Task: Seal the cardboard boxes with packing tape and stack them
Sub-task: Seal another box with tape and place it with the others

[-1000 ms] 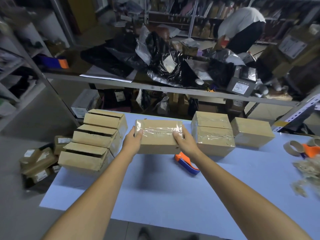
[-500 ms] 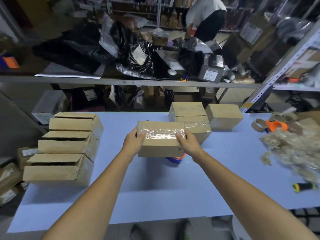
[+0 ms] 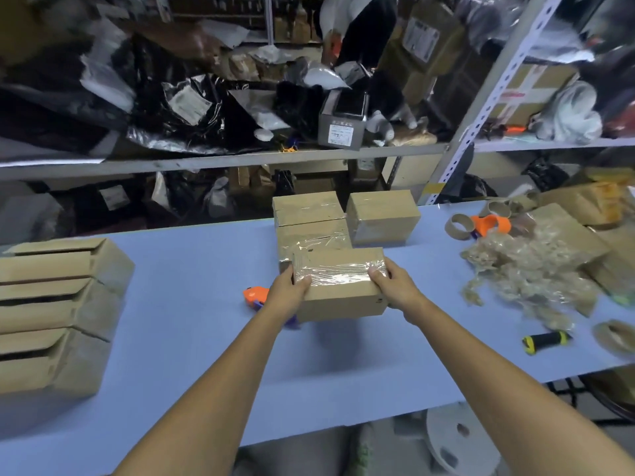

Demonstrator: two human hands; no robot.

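Note:
A taped cardboard box (image 3: 342, 290) hangs above the blue table (image 3: 192, 304), held at both ends. My left hand (image 3: 287, 292) grips its left end and my right hand (image 3: 393, 286) grips its right end, thumbs on the shiny tape. Just behind it stand two sealed boxes stacked one on the other (image 3: 309, 225), and a single sealed box (image 3: 383, 216) to their right. The orange and blue tape dispenser (image 3: 256, 295) lies on the table under my left wrist, partly hidden. Three untaped boxes (image 3: 58, 314) are piled at the table's left end.
Empty tape cores and an orange dispenser (image 3: 488, 225) lie at the right rear, beside a heap of crumpled tape (image 3: 525, 273). A black and yellow knife (image 3: 544, 341) lies near the right front edge. Cluttered metal shelves (image 3: 223, 159) run behind the table; a person bends over further back.
The held box has moved right and now hangs in front of the sealed stack. The tape dispenser, hidden under the box before, shows at my left wrist. My view has turned right.

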